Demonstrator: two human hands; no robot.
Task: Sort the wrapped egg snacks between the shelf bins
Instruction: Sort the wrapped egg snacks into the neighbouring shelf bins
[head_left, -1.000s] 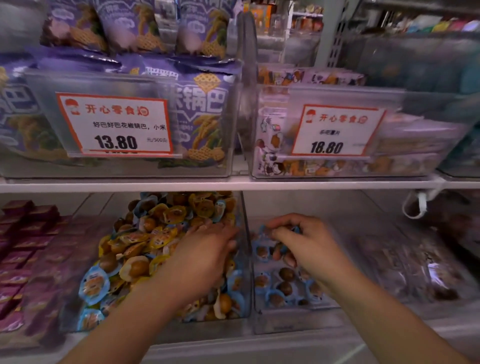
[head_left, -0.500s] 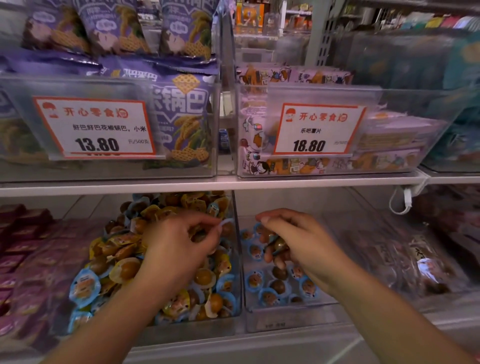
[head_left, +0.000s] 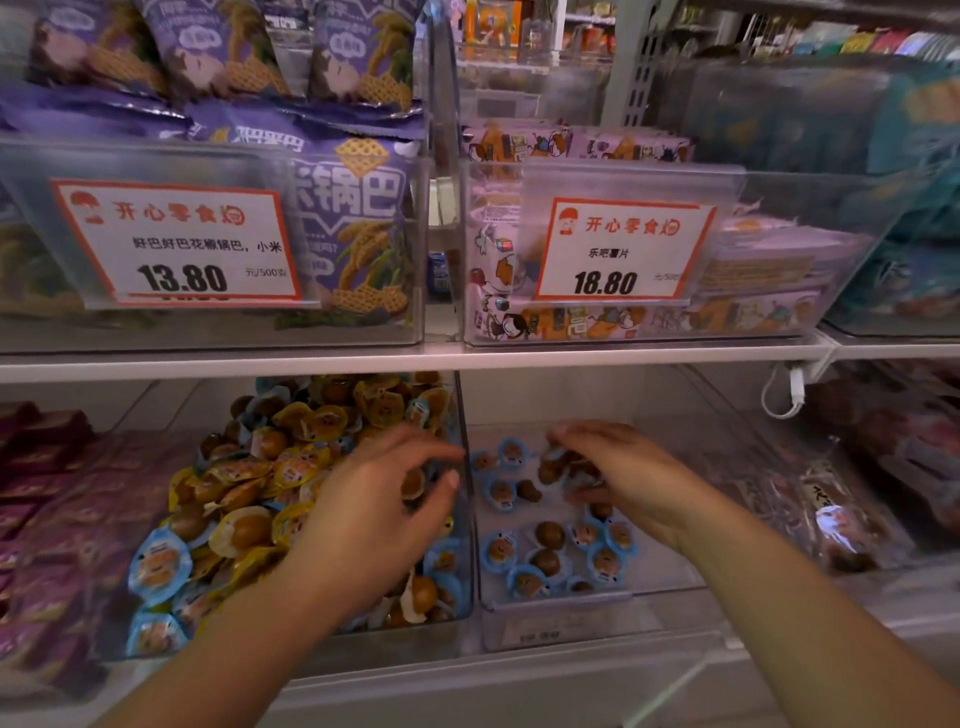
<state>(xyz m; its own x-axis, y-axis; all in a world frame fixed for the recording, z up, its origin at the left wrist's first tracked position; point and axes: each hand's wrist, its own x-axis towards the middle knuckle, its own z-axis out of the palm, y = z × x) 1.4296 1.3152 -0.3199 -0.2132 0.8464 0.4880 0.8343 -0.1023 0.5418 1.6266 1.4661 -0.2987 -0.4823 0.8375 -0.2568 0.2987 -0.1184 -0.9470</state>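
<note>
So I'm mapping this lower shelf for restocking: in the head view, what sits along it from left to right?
Purple packets → full egg snack bin → sparse egg snack bin → clear-bagged dark snacks.

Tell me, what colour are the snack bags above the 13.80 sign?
Purple snack bags with yellow lattice crackers pictured on them, seen in the head view.

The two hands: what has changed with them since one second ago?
The left hand has lifted off the mixed pile toward the divider, an egg snack in its grip. The right hand, holding blue-wrapped snacks, stays over the right bin. Bins and price tags are unchanged.
</note>
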